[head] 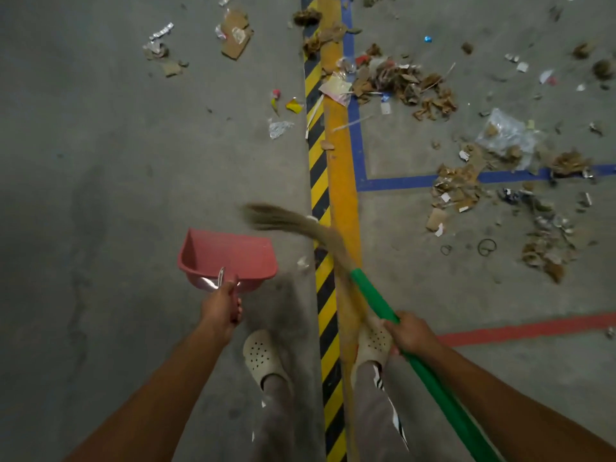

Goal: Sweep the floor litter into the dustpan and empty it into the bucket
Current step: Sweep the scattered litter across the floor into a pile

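head view: left hand (221,306) curls round the handle of the pink dustpan (230,258), at 11 o'clock from the shoes (263,358); the pan looks empty. right hand (411,335) grips the green broom (373,295). litter (453,188) lies well apart at 1 o'clock; bucket unseen. best to step closer, lay the pan's lip flat and sweep short.

My white perforated clogs (265,356) and grey trousers (276,415) stand on the grey concrete floor (100,161), one foot on either side of a yellow-and-black hazard stripe (319,181) that touches an orange line (343,168), with blue tape lines (416,181) and a red line (520,329) to my right.
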Motion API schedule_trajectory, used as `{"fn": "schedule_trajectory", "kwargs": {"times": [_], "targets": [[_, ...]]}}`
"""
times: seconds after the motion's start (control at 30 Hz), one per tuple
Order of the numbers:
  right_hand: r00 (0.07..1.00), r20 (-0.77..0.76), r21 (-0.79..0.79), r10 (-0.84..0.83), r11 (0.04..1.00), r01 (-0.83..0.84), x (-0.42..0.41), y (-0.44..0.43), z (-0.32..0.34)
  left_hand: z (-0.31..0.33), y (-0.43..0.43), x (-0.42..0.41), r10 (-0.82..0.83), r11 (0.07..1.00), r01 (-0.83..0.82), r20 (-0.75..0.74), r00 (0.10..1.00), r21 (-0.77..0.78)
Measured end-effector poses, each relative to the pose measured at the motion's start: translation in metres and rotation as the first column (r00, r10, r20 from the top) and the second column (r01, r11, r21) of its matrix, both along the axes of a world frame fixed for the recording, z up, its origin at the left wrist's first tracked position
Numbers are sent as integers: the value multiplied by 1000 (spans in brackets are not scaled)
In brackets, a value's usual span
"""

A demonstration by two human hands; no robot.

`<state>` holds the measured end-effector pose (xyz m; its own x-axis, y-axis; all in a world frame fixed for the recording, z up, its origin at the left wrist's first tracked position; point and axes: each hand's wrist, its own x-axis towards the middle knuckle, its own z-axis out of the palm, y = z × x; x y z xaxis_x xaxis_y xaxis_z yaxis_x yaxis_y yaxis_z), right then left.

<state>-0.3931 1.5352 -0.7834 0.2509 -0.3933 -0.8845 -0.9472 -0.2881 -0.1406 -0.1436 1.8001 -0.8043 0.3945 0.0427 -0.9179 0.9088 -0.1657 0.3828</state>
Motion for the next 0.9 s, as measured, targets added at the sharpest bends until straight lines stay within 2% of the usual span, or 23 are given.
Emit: {"fn": "schedule_trajectory", "kwargs": {"times": [0.13, 0.23, 0.3, 0.4, 0.5, 0.63, 0.77, 0.83, 0.9], "targets": [[974, 48, -120, -223, 966, 227, -15, -49, -9, -5, -21, -16, -44, 999, 44, 2, 999, -22], [869, 183, -144, -460, 862, 487, -19, -78, 1, -1, -38, -20, -78, 997, 78, 9, 997, -22], [815, 262, -144, -517, 814, 563, -22, -88, 13, 3, -49, -20, -85, 996, 85, 9, 996, -34], [826, 327, -157, -460, 835, 527, -34, -88, 33, 10, -63, -22, -90, 995, 91, 12, 996, -52], [893, 318, -166, -319, 908, 384, -54, -74, 43, 12, -71, -28, -124, 992, 124, -2, 992, -37], [952, 217, 8, -214, 976, 218, -82, -42, 30, 7, -72, -39, -182, 983, 182, -57, 982, -6], [996, 41, 183, -73, 981, 64, -102, -20, 13, 1, -73, -52, -240, 970, 244, -109, 965, 17], [996, -49, 187, -77, 979, 85, -112, -20, 3, 0, -76, -57, -258, 964, 264, -131, 957, 33], [992, -79, 111, -103, 988, 111, -120, -26, -3, -1, -81, -59, -269, 960, 277, -145, 952, 34]]}}
